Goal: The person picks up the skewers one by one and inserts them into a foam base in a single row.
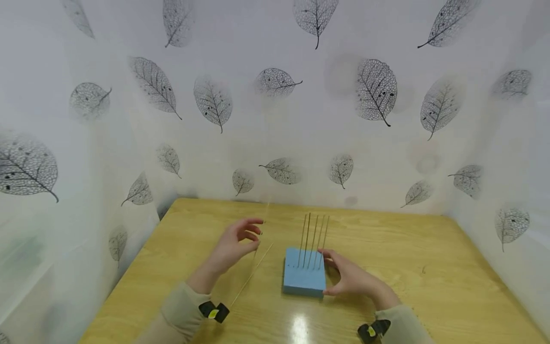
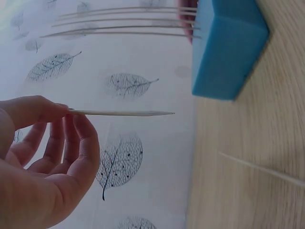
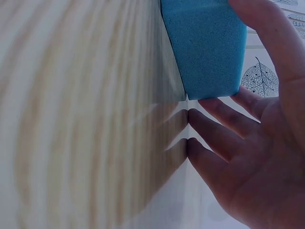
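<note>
My left hand (image 1: 234, 243) is raised over the table, left of the blue foam block (image 1: 296, 285). Between thumb and fingertips it pinches a thin wooden skewer (image 2: 124, 113); the pointed tip is free and apart from the block. With its thumb at the near corner and fingers around the far side, my right hand (image 1: 350, 277) holds the block at its right. Several skewers (image 1: 308, 234) stand upright in the block's top, in a row. A few small holes show to the left of them. One loose skewer (image 1: 251, 277) lies on the table beneath my left forearm.
The wooden table (image 1: 451, 272) carries the block and the loose skewer. A pale curtain (image 1: 309, 129) printed with dark leaves encloses the back and both sides. Black straps with a camera piece (image 1: 215, 311) sit around both wrists.
</note>
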`<action>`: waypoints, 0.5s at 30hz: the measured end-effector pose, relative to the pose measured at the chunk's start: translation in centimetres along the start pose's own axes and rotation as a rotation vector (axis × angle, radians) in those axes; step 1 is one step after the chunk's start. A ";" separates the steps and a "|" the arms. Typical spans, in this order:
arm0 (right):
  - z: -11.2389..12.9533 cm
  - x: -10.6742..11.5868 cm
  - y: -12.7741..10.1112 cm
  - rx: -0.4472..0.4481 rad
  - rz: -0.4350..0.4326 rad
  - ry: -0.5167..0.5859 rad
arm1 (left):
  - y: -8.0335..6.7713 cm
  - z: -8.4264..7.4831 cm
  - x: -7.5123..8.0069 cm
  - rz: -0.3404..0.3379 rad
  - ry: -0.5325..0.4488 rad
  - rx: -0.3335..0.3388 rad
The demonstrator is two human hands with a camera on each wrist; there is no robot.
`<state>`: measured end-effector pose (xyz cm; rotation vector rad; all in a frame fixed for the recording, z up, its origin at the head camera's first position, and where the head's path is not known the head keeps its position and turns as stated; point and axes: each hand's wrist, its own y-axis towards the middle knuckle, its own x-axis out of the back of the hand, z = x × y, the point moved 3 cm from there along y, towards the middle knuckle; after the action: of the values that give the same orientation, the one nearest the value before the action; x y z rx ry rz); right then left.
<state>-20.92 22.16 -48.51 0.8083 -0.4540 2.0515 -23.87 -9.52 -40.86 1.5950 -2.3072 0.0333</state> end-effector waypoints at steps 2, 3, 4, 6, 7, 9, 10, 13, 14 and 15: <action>0.0 -0.1 0.0 0.000 0.002 0.012 | 0.0 -0.2 -0.4 -0.009 -0.024 -0.011; 0.0 -0.1 0.0 -0.004 0.000 0.017 | 0.1 -0.4 -0.6 -0.011 -0.039 -0.019; 0.0 -0.1 0.0 -0.005 -0.001 0.020 | 0.1 -0.5 -0.8 -0.014 -0.050 -0.024; 0.0 -0.2 -0.1 -0.015 -0.004 0.019 | 0.2 -0.7 -1.2 -0.025 -0.066 -0.023; 0.0 -0.2 -0.1 -0.018 -0.004 0.016 | 0.3 -0.7 -1.4 -0.030 -0.075 -0.021; 0.1 -0.2 -0.1 -0.021 -0.006 0.012 | 0.4 -0.8 -1.9 -0.043 -0.084 -0.024; 0.2 -0.2 -0.1 -0.019 -0.006 0.009 | 0.5 -0.8 -2.1 -0.049 -0.086 -0.026; 0.2 -0.1 -0.1 -0.017 -0.004 0.013 | 0.7 -0.9 -2.8 -0.065 -0.089 -0.046; 0.2 -0.1 -0.1 -0.021 -0.002 0.018 | 0.8 -0.9 -3.0 -0.070 -0.088 -0.057; 0.2 -0.1 -0.1 -0.028 -0.001 0.022 | 0.8 -1.0 -3.2 -0.073 -0.092 -0.065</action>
<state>-20.72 22.04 -48.42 0.7686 -0.4684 2.0467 -23.35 -6.10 -40.74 1.6786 -2.2905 -0.1338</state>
